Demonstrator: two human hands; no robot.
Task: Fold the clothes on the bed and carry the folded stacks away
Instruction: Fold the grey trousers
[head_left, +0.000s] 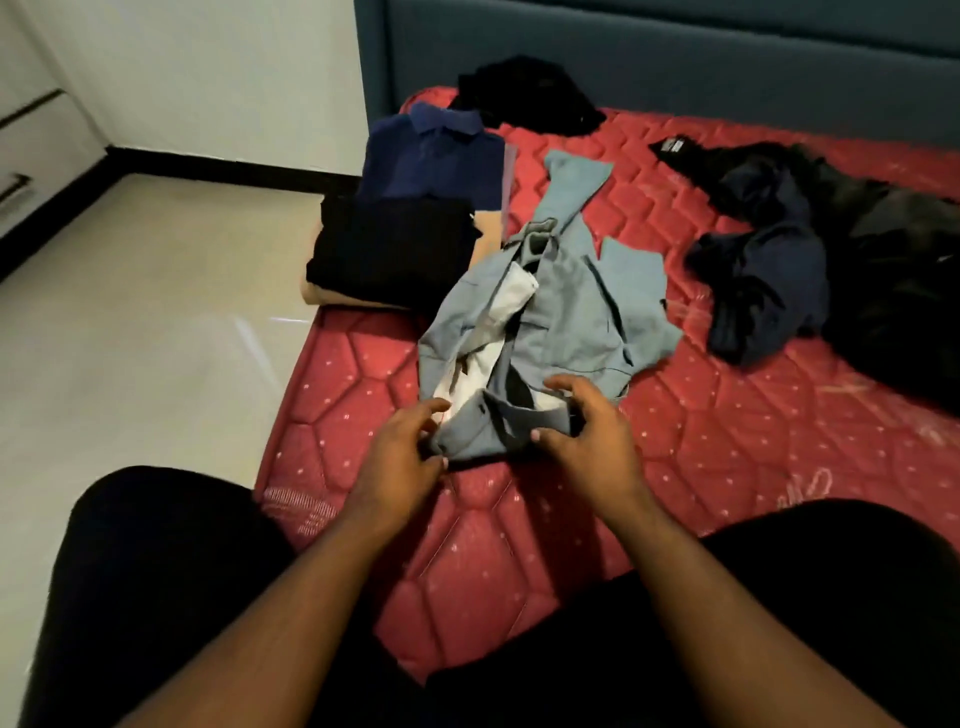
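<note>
1. Red quilted mattress (727, 426) fills the scene, bare of sheets, with a dark teal padded headboard (649, 57) at the far side and pale glossy floor tiles (156, 312) to the left.
2. A crumpled pale blue-grey pair of trousers with white pocket linings showing (561, 312) lies near the middle of the mattress, its waistband at the near end and one leg trailing away towards the far side.
3. The left hand (400, 452) pinches the left end of the waistband, fingers curled on the cloth; the right hand (592, 431) curls over the right end, thumb beneath and fingers above, apparently gripping it.
4. On the far left edge sits a folded stack: a black folded garment (389, 254) on top of a tan one, with a navy collared shirt (431, 156) just beyond.
5. Unfolded dark clothes remain: a black heap (524, 93) by the headboard and a navy and black pile (810, 260) on the right.
6. The trousers look light, soft and limp, so they will likely sag and bunch wherever unsupported.
7. The waistband corners seem the best hold, as the stiffest seam; lifting from both should let the legs hang straight before smoothing flat.
8. The turned-out pockets probably need tucking in first.
</note>
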